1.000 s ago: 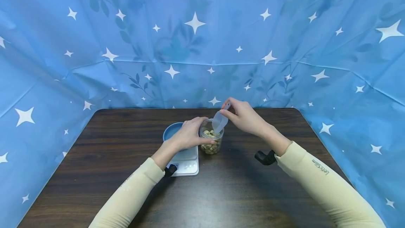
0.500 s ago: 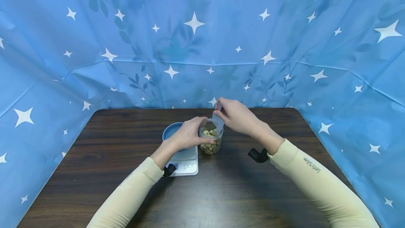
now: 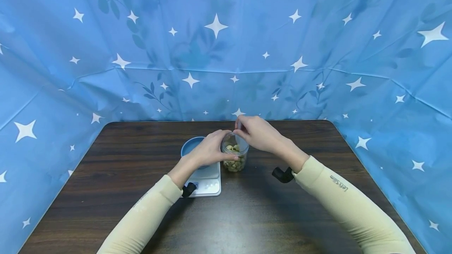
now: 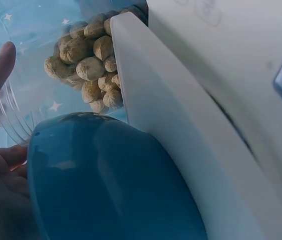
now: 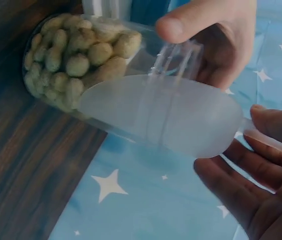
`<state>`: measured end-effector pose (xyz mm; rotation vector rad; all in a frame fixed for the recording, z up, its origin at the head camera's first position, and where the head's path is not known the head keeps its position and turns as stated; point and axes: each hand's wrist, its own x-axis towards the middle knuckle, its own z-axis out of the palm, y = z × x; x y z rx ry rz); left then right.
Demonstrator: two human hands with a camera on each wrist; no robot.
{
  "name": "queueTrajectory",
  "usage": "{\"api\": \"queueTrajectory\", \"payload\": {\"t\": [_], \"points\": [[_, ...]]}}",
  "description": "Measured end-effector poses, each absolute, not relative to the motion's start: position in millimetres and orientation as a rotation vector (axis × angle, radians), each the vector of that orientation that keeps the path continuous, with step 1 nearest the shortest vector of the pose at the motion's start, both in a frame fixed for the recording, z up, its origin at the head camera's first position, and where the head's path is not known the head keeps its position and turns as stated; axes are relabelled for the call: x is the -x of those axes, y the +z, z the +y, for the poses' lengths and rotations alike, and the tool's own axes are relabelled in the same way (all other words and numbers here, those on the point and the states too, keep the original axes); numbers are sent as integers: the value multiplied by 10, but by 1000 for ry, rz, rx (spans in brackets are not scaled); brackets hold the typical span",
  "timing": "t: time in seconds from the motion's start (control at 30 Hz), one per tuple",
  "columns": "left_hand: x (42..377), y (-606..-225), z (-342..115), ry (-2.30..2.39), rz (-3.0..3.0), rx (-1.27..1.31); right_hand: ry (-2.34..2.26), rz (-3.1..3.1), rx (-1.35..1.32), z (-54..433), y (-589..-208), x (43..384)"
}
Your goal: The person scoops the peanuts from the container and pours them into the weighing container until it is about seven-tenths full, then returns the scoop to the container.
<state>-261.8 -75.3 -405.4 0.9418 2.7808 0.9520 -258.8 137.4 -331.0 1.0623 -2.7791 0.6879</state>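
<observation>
A clear jar (image 5: 143, 62) part filled with unshelled peanuts (image 5: 76, 65) stands upright on the table, beside the scale. My left hand (image 3: 209, 149) holds it near the mouth from the left, thumb in front and fingers behind. My right hand (image 3: 263, 134) pinches the handle of a translucent plastic scoop (image 5: 205, 110). The scoop's blade reaches down through the jar's mouth, its tip close to the peanuts; the right wrist view shows no load in it. In the head view the right hand covers much of the scoop.
Left of the jar, a blue bowl (image 3: 190, 144) sits on a white kitchen scale (image 3: 210, 187), under my left hand and wrist. The dark wooden table (image 3: 282, 214) ends at a far edge just behind the jar. A blue star-patterned curtain (image 3: 226, 50) hangs behind.
My right hand has moved left and down, carrying the scoop from above the jar's mouth deeper into it. The scoop has turned more upright. My left hand and the jar stay put.
</observation>
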Motion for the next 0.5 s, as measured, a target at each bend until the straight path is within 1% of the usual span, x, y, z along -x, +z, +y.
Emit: {"api": "queueTrajectory", "payload": {"t": [0.5], "points": [[2631,-4073,-751,972,2775,-944,927,-2626,-1089,1462,-3486,2639]]}}
